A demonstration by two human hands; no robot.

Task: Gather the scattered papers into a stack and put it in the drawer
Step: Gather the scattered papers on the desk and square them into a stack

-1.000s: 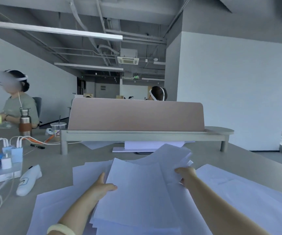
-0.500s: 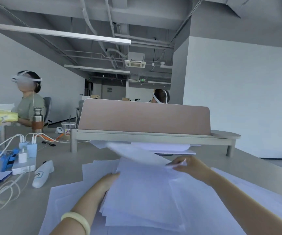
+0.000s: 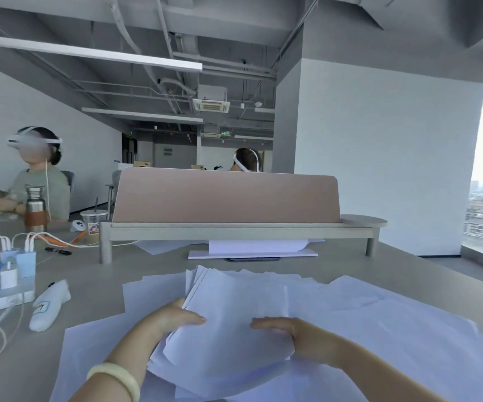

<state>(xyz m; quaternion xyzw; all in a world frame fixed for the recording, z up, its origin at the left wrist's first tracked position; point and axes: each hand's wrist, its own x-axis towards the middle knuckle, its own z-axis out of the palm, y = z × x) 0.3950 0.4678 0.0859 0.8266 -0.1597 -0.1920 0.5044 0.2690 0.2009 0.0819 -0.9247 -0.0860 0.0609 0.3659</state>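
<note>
1. While the left hand (image 3: 173,317) grips the left edge of the stack of papers (image 3: 234,309), thumb on top and fingers hidden beneath, the right hand (image 3: 288,329) lies flat on the top sheet, fingers straight, holding nothing.
2. The stack rests on the table (image 3: 379,265) between and under both hands, its sheets fanned unevenly at the far left corner.
3. Loose sheets (image 3: 394,320) spread beneath and around the stack, mostly to the right.
4. A pale bracelet (image 3: 115,378) circles the left wrist.
5. Left of the papers, apart from them, lie a white handheld device (image 3: 50,306) and a power strip (image 3: 11,291) with chargers and cables.
6. Beyond the papers stands a low shelf (image 3: 234,229) carrying a pink screen (image 3: 225,195); another pile of paper (image 3: 257,245) lies under it.
7. A bottle (image 3: 35,208) and a cup (image 3: 93,221) stand at the far left.
</note>
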